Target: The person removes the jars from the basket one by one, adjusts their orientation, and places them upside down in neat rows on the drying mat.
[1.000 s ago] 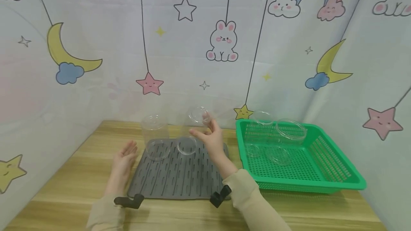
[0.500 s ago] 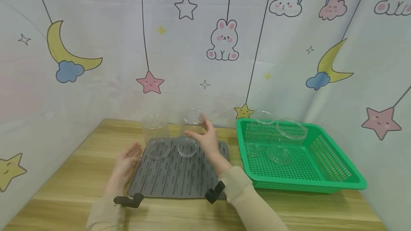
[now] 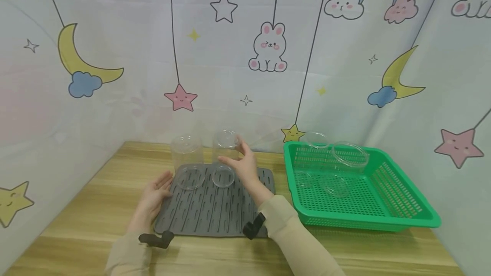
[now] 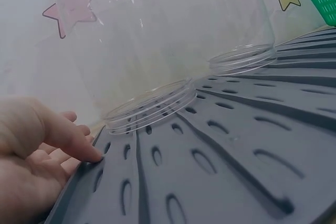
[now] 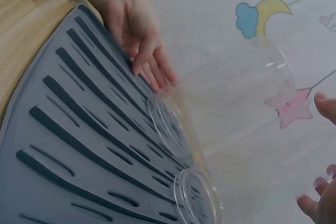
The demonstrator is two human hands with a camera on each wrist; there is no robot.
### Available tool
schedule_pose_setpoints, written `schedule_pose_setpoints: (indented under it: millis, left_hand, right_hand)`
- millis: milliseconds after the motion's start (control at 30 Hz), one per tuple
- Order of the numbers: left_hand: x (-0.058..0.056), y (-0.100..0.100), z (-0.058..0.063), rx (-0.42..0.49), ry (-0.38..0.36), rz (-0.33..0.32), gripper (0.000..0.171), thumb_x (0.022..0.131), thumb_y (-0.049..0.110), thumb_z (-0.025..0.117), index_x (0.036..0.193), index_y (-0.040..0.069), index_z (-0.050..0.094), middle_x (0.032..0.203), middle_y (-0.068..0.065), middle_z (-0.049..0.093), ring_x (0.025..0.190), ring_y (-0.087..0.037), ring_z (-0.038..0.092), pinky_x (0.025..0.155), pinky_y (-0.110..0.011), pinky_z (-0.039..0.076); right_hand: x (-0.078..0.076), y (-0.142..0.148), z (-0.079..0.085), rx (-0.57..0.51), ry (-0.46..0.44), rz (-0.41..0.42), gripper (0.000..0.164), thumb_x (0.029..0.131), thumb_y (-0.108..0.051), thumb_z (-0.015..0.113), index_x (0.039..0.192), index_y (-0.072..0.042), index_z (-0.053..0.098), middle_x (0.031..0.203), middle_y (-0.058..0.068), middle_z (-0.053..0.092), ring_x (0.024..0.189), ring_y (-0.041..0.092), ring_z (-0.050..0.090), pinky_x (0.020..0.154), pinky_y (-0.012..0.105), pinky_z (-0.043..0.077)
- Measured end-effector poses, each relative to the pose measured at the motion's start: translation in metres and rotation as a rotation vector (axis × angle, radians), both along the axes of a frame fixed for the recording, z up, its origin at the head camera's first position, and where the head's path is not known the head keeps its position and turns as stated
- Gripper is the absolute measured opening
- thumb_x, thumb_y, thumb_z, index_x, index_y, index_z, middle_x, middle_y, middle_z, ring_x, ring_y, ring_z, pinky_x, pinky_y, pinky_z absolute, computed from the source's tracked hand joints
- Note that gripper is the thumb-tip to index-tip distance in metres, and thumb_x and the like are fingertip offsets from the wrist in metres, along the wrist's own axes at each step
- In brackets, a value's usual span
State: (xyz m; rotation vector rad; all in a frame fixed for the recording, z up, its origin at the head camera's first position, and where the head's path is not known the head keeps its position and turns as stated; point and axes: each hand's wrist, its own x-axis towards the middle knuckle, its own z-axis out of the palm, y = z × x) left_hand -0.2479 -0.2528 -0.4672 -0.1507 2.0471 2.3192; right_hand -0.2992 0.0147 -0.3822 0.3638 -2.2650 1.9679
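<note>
Two clear plastic jars stand upside down on a grey ribbed drying mat (image 3: 207, 212), their rims on it. My right hand (image 3: 245, 165) holds the right jar (image 3: 223, 176) near its raised base, thumb in front and fingers at the right side. Left of it, the other jar (image 3: 188, 156) stands apart from both hands. My left hand (image 3: 153, 195) is at the mat's left edge. In the left wrist view its thumb (image 4: 79, 142) touches the mat, and its other fingers extend beyond the edge, holding nothing.
A green perforated basket (image 3: 368, 220) stands to the right, with two more clear containers (image 3: 349, 154) inside. Everything rests on a wooden table (image 3: 215, 259). A white curtain (image 3: 215, 63) with cartoon prints hangs close behind.
The right jar has gone from tilted to upright on the mat, its raised base shifting left with my right hand. My left hand has moved slightly right, to the mat's edge.
</note>
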Motion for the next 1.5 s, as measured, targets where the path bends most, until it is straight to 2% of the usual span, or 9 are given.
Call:
schedule_pose_setpoints:
  millis: [333, 567, 800, 1000, 1233, 1400, 1500]
  left_hand:
    - [-0.001, -0.001, -0.001, -0.009, -0.012, 0.009, 0.083, 0.081, -0.025, 0.035, 0.155, -0.002, 0.004, 0.163, -0.022, 0.005, 0.151, -0.033, 0.009, 0.124, -0.038, 0.014]
    - [-0.001, 0.0, -0.001, -0.003, -0.011, 0.01, 0.083, 0.081, -0.026, 0.035, 0.155, -0.003, 0.004, 0.163, -0.023, 0.006, 0.151, -0.033, 0.01, 0.124, -0.038, 0.014]
    - [0.0, 0.002, 0.003, -0.016, -0.044, 0.022, 0.085, 0.08, -0.024, 0.036, 0.155, -0.002, 0.004, 0.163, -0.022, 0.004, 0.151, -0.033, 0.01, 0.124, -0.037, 0.014]
    - [0.001, 0.002, 0.004, -0.012, -0.041, 0.022, 0.085, 0.08, -0.025, 0.036, 0.155, -0.002, 0.004, 0.163, -0.022, 0.006, 0.151, -0.033, 0.011, 0.124, -0.037, 0.014]
    - [-0.002, 0.001, 0.003, -0.001, -0.039, 0.027, 0.085, 0.08, -0.025, 0.036, 0.155, -0.002, 0.005, 0.163, -0.022, 0.007, 0.151, -0.033, 0.013, 0.124, -0.037, 0.015]
    - [-0.003, 0.0, 0.002, 0.002, -0.038, 0.025, 0.085, 0.08, -0.025, 0.036, 0.155, -0.002, 0.005, 0.163, -0.022, 0.008, 0.151, -0.033, 0.013, 0.124, -0.036, 0.015]
    - [-0.004, 0.0, 0.001, 0.005, -0.037, 0.021, 0.085, 0.08, -0.026, 0.036, 0.155, -0.002, 0.004, 0.163, -0.022, 0.007, 0.151, -0.033, 0.013, 0.124, -0.036, 0.015]
  right_hand:
    - [-0.007, -0.005, 0.0, 0.072, -0.009, 0.019, 0.088, 0.079, -0.027, 0.082, 0.152, -0.017, 0.034, 0.153, 0.009, 0.042, 0.139, 0.028, 0.042, 0.112, 0.048, 0.041]
    - [-0.011, -0.008, 0.005, 0.11, -0.015, 0.027, 0.088, 0.08, -0.028, 0.081, 0.153, -0.013, 0.033, 0.151, 0.012, 0.043, 0.138, 0.031, 0.042, 0.113, 0.048, 0.04]
    - [-0.009, -0.008, 0.007, 0.134, -0.034, 0.029, 0.089, 0.082, -0.03, 0.079, 0.154, -0.011, 0.028, 0.153, 0.011, 0.041, 0.14, 0.031, 0.039, 0.111, 0.054, 0.04]
    - [-0.008, -0.009, 0.009, 0.13, -0.046, 0.025, 0.093, 0.082, -0.026, 0.079, 0.155, -0.009, 0.024, 0.154, 0.012, 0.038, 0.142, 0.031, 0.036, 0.114, 0.054, 0.036]
    - [-0.004, -0.005, 0.017, 0.13, -0.02, 0.021, 0.097, 0.08, -0.027, 0.081, 0.156, -0.013, 0.022, 0.157, 0.009, 0.034, 0.143, 0.029, 0.034, 0.114, 0.055, 0.035]
    - [0.005, 0.0, 0.028, 0.066, 0.002, -0.003, 0.101, 0.079, -0.024, 0.082, 0.157, -0.017, 0.018, 0.16, 0.002, 0.028, 0.146, 0.026, 0.027, 0.117, 0.055, 0.031]
    - [0.011, 0.005, 0.037, 0.023, 0.023, -0.01, 0.102, 0.08, -0.02, 0.081, 0.157, -0.016, 0.015, 0.161, 0.002, 0.025, 0.148, 0.026, 0.024, 0.118, 0.054, 0.029]
